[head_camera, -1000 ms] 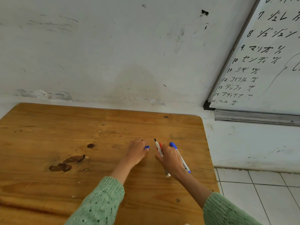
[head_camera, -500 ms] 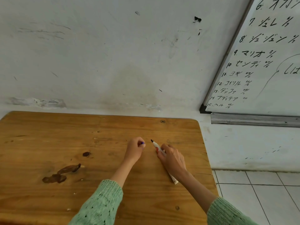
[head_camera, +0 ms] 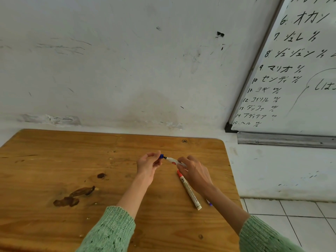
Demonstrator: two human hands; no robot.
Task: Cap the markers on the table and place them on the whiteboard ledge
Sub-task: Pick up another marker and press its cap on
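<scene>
The left hand (head_camera: 148,165) pinches a blue cap (head_camera: 161,156) between its fingertips above the bench (head_camera: 54,160), toward the far right corner. The right hand (head_camera: 195,172) grips a white marker (head_camera: 173,160) by its barrel, the dark tip pointing left at the cap's opening; tip and cap are just beside each other, and whether they touch cannot be told. A second marker (head_camera: 189,190), white with a red cap at its far end, lies flat on the bench just left of the right wrist, running from the middle toward the near right edge. A small blue bit (head_camera: 209,203) peeks out from under the right forearm near that edge; what it belongs to cannot be told. Both forearms wear green knitted sleeves (head_camera: 111,231). Beyond the bench's right edge, the whiteboard (head_camera: 300,79) hangs on the wall, and its grey metal ledge (head_camera: 283,140) runs under it, well apart from the hands.
</scene>
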